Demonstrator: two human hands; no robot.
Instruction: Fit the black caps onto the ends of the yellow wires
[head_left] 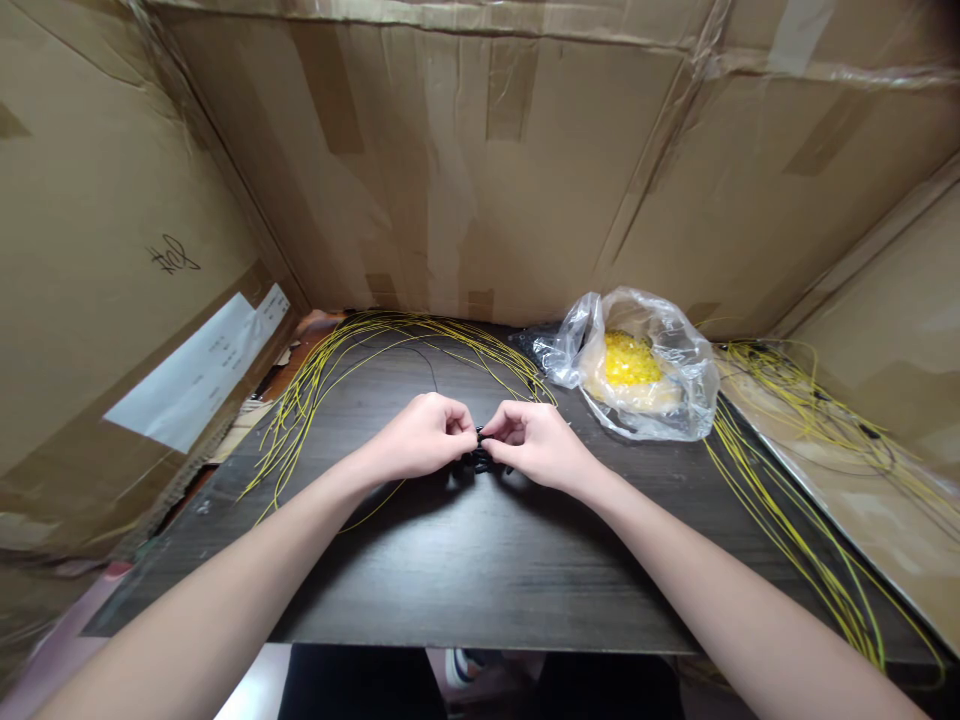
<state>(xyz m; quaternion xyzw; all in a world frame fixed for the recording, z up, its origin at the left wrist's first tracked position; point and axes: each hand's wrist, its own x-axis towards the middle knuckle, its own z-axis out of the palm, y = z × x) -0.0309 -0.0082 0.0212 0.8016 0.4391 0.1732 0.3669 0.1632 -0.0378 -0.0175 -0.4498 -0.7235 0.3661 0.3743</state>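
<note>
My left hand (421, 436) and my right hand (537, 442) meet over the middle of the dark wooden table (465, 560). Both are closed in a pinch on a small black part (478, 458) held between their fingertips. A thin yellow wire runs from under my left hand toward the left. A large looped bundle of yellow wires (337, 355) lies just behind my hands, with a thin black wire inside the loop.
A clear plastic bag (637, 365) holding small yellow pieces sits at the back right. More yellow wires (780, 500) trail along the right edge. Taped cardboard walls (480, 170) enclose the table on three sides, with a white label (199, 375) on the left wall.
</note>
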